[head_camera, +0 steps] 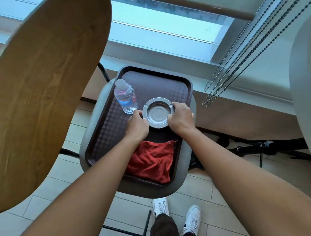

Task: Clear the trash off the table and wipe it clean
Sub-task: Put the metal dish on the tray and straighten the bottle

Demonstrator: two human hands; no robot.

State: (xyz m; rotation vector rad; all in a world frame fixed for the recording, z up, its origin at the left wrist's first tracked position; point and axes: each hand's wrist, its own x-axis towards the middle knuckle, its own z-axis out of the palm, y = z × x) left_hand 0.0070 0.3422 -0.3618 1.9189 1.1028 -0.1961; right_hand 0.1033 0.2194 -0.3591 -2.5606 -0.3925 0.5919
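Hands meet on a round metal ashtray (158, 112) that sits on a dark brown tray (184, 89), toward its middle. The left hand (137, 128) grips the ashtray's left rim, its fingers (139, 113) curled over the edge; the right hand (181, 118) grips the right rim the same way, with fingers (176, 104) wrapped round the lip and the thumb at the near side. Whether the ashtray is resting on the tray or lifted just off it cannot be told.

Just left of the ashtray stands a clear plastic water bottle (125, 96) (blue and red label, cap pointing away from the person), close by the left hand's knuckles. At the tray's near end lies a crumpled red cloth (155, 163), partly under the left forearm. The tray rests on a grey chair seat (97, 111) beneath it.

To the left, much nearer the camera, a round wooden table (41, 90) fills that side of the view. White shoes (192, 220) show on the tiled floor (62, 175) below.
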